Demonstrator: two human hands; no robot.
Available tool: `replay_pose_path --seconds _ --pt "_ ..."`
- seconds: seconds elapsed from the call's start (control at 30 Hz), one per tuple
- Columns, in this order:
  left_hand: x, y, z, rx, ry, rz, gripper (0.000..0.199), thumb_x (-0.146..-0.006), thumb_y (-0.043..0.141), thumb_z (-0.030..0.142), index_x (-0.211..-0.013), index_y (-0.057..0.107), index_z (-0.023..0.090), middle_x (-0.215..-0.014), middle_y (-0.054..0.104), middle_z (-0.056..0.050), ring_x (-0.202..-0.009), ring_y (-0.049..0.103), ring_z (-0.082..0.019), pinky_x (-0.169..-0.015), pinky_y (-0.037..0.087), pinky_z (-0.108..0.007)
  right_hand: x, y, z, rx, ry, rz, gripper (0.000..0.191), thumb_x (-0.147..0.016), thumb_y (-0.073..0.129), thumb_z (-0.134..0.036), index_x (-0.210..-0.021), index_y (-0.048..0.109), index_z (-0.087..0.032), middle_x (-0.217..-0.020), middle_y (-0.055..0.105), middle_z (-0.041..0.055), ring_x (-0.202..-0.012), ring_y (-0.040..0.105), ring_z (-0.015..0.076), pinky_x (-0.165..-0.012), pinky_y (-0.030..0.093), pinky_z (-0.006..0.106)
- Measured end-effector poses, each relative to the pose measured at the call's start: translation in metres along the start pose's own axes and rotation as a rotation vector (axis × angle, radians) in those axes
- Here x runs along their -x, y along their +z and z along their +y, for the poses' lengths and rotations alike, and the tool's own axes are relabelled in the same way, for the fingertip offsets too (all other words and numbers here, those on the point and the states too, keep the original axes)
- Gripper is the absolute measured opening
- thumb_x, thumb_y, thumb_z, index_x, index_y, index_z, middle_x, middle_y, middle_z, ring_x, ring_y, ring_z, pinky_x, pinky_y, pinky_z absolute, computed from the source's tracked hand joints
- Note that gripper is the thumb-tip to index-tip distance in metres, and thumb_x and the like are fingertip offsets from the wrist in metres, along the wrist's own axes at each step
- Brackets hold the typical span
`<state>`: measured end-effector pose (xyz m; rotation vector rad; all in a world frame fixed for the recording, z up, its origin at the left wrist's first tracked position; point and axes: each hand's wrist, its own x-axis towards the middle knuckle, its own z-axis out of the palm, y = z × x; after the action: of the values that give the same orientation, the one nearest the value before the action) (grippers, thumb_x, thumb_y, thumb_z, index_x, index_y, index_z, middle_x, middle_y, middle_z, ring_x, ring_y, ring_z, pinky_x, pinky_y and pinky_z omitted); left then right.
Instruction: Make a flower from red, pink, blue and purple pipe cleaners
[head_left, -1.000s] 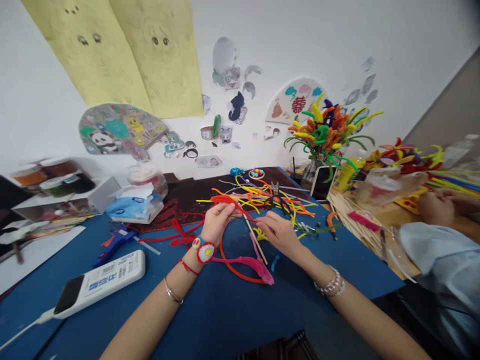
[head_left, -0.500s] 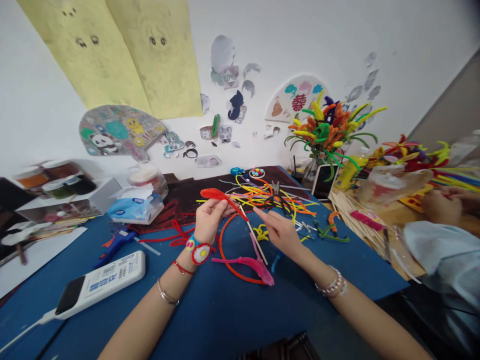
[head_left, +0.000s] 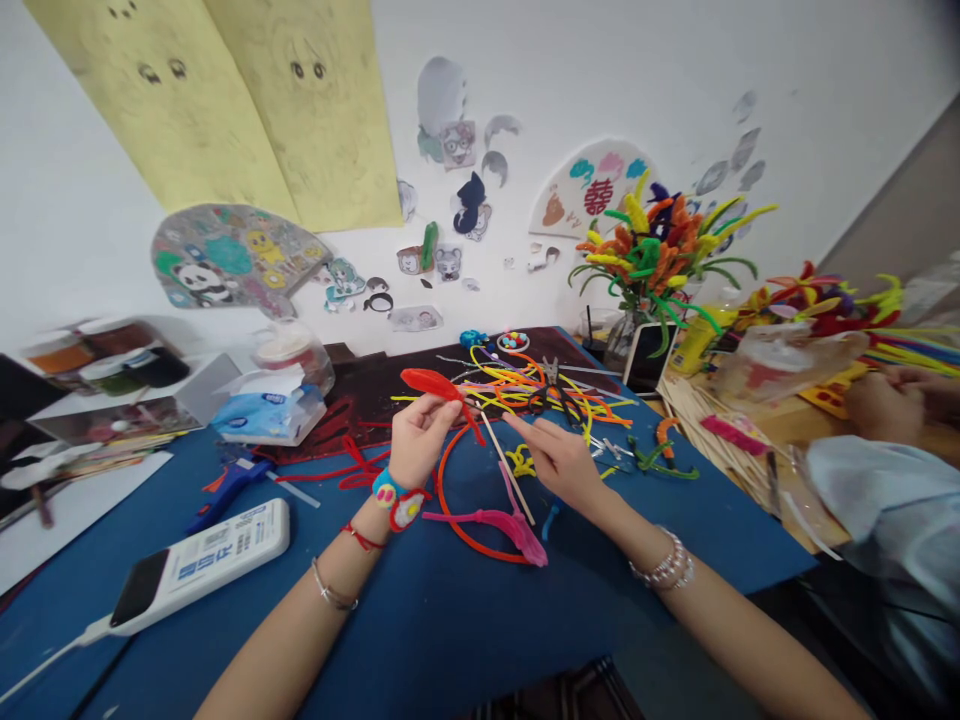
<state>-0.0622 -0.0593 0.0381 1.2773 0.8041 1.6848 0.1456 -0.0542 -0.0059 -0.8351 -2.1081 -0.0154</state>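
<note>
The left hand [head_left: 420, 440] pinches a red pipe-cleaner petal [head_left: 433, 385] between thumb and fingers, while the right hand [head_left: 559, 465] is half open, its fingertips [head_left: 517, 428] just beside a thin wooden stick [head_left: 506, 465]. A bent red pipe-cleaner loop [head_left: 454, 520] and a pink twist [head_left: 502, 522] lie shaped below them on the blue table [head_left: 420, 640] (a loose pipe-cleaner heap [head_left: 517, 385] sits unworked near the far edge), and finished pipe-cleaner flowers [head_left: 645, 240] stand in a glass vase [head_left: 619, 345] past that edge.
</note>
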Motion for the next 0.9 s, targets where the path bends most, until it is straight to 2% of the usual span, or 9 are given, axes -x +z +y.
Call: replay_pose_path --seconds 0.2,0.3,0.5,0.67,0.9 --pt "0.003 0.011 0.007 0.011 0.008 -0.015 0.019 -0.075 0.071 0.031 -0.083 0.068 0.015 -0.068 0.070 -0.002 -0.062 0.067 -0.013 -0.066 0.054 -0.024 -0.002 0.001 -0.005 -0.055 0.009 0.033 0.040 -0.093 0.040 -0.016 -0.132 0.049 -0.024 -0.082 0.061 0.0026 -0.070 0.056 0.0123 -0.064 0.045 0.023" --pt "0.003 0.020 0.013 0.045 -0.006 -0.028 0.019 -0.074 0.072 0.030 -0.083 0.068 0.014 -0.063 0.068 -0.001 -0.060 0.065 -0.012 -0.064 0.053 -0.022 -0.003 0.000 -0.008 -0.076 0.015 0.063 0.040 -0.093 0.041 -0.015 -0.132 0.050 -0.023 -0.077 0.060 0.0017 -0.068 0.056 0.0125 -0.064 0.045 0.023" --pt "0.003 0.034 0.019 0.192 -0.136 0.019 0.025 -0.068 0.076 0.031 -0.085 0.070 0.014 -0.064 0.069 -0.001 -0.057 0.064 -0.010 -0.060 0.052 -0.020 -0.004 -0.003 -0.012 -0.111 0.022 0.109 0.040 -0.093 0.040 -0.014 -0.131 0.050 -0.021 -0.075 0.060 0.0024 -0.065 0.055 0.0130 -0.062 0.045 0.024" --pt "0.004 0.040 0.017 0.319 -0.249 0.026 0.026 -0.065 0.078 0.027 -0.087 0.070 0.016 -0.069 0.068 0.001 -0.061 0.063 -0.006 -0.065 0.052 -0.016 -0.006 -0.008 -0.018 -0.129 0.033 0.119 0.041 -0.093 0.038 -0.013 -0.131 0.050 -0.021 -0.075 0.061 0.0028 -0.066 0.056 0.0131 -0.062 0.045 0.024" --pt "0.003 0.044 0.020 0.419 -0.243 0.067 0.021 -0.064 0.078 0.023 -0.084 0.072 0.018 -0.077 0.068 0.001 -0.068 0.060 -0.006 -0.070 0.051 -0.018 -0.005 -0.012 -0.019 -0.120 0.043 0.104 0.042 -0.093 0.038 -0.013 -0.132 0.050 -0.022 -0.067 0.054 -0.0002 -0.060 0.050 0.0122 -0.058 0.040 0.024"
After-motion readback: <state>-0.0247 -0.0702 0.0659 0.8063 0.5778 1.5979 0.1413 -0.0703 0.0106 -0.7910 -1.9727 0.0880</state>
